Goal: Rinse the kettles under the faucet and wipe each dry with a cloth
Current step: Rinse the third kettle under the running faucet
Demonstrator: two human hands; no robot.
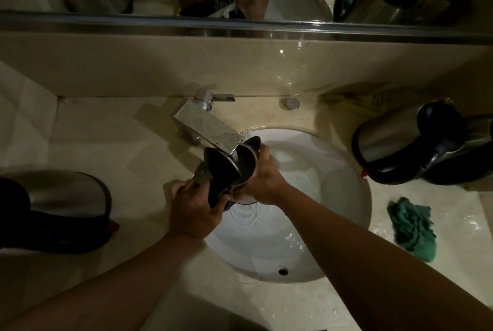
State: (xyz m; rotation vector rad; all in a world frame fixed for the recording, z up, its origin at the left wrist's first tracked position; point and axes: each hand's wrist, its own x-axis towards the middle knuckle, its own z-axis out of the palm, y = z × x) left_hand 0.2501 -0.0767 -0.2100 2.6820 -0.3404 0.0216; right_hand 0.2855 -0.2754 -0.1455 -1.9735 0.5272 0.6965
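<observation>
Your left hand [193, 209] is closed around the black handle of the kettle [234, 168] you are rinsing, and your right hand [262, 180] is wrapped around its steel body from the far side, so the kettle sits between the two, tilted with its open mouth up under the faucet [210, 130] spout and its lid hinged back toward you. It hangs over the left rim of the sink [357, 178], not resting on anything. You are in the rinse step, by the look of it: water ripples in the basin below your hands, though the stream itself is hard to make out in the dim light. Working from the left edge of the tabletop [138, 149], a second kettle [61, 208] lies on its side near that edge, well apart from your left hand; whether it has been rinsed you cannot tell from here. Past the sink, toward the right edge, a third kettle [416, 144] also lies on its side near the back wall, and the green cloth [412, 228] sits crumpled in front of it, just beside the sink rim. Your next move, most likely, is to swirl and tip the water out into the basin, then free your right hand and reach across the rim for that cloth. Keep the left grip firm on the handle while you do, since wet steel may slip and the tabletop around the cloth looks wet.
</observation>
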